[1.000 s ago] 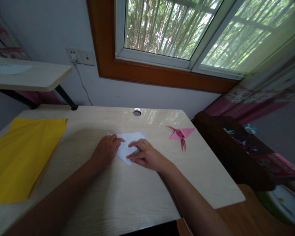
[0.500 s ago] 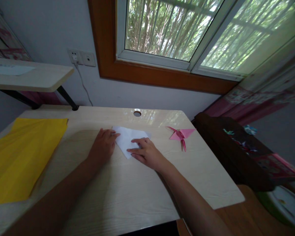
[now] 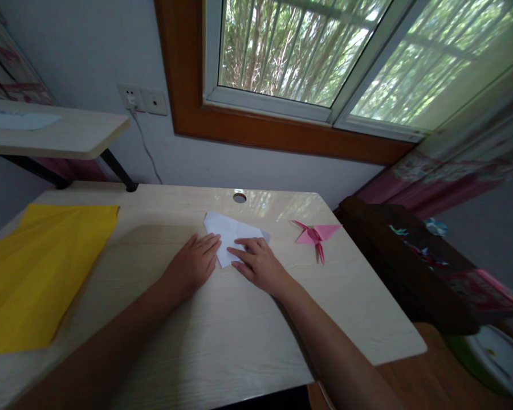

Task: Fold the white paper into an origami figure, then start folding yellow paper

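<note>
Yellow paper (image 3: pixel 38 273) lies flat along the table's (image 3: pixel 222 341) left edge, untouched, well apart from the action. Moving right, the left hand (image 3: pixel 194 263) is spread flat, palm down, fingertips touching the left edge of the white folded paper (image 3: pixel 233 236), gripping nothing. That sheet has slid toward the far edge of the table over the last second, now sitting closer to the round cable hole (image 3: pixel 239 197), and both hands have followed it up. The right hand (image 3: pixel 259 263) presses down with extended fingers on the sheet's near right part, open and flat rather than pinching. It looks like a crease being set, the paper re-seated before the next fold. Further right, near the far right corner, the finished pink origami crane (image 3: pixel 315 233) rests alone.
</note>
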A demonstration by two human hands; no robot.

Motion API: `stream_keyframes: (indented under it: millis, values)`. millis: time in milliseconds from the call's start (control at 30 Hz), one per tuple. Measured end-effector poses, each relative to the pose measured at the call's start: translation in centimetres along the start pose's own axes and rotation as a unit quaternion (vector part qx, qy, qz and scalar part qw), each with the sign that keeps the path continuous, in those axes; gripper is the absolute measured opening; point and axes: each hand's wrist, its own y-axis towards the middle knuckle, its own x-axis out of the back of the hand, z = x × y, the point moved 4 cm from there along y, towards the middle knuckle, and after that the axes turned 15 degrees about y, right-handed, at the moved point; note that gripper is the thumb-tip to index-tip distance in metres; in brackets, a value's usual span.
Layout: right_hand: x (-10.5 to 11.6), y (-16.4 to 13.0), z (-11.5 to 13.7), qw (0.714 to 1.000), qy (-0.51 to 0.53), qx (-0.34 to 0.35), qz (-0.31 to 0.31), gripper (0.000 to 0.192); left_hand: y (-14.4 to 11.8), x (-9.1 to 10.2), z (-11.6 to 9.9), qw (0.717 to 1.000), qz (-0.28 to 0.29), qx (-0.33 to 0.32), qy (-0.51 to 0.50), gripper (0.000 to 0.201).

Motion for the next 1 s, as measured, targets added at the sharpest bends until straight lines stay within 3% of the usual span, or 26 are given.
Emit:
stream_keyframes:
  millis: [267,500,600,833,1000]
  values:
    - [-0.3,-0.1,0.8,0.999,0.029,0.025,0.025,0.038,0.1,0.5,2.6,0.992,-0.006,0.121,0.038,0.043]
    - [-0.2,-0.1,0.8,0.998,0.050,0.034,0.036,0.037,-0.2,0.7,3.4,0.989,-0.033,0.137,0.046,0.038]
    - [0.1,-0.1,1.2,0.997,0.060,0.038,0.044,0.035,-0.1,1.2,3.3,0.992,-0.051,0.107,0.042,0.036]
    - [0.6,0.0,2.1,0.989,0.107,0.076,0.064,0.037,-0.2,0.7,0.9,0.997,-0.055,-0.042,-0.033,0.038]
    - [1.1,-0.1,0.8,0.980,0.178,0.083,-0.005,0.026,-0.4,-0.1,0.3,0.995,-0.032,-0.083,-0.042,0.043]
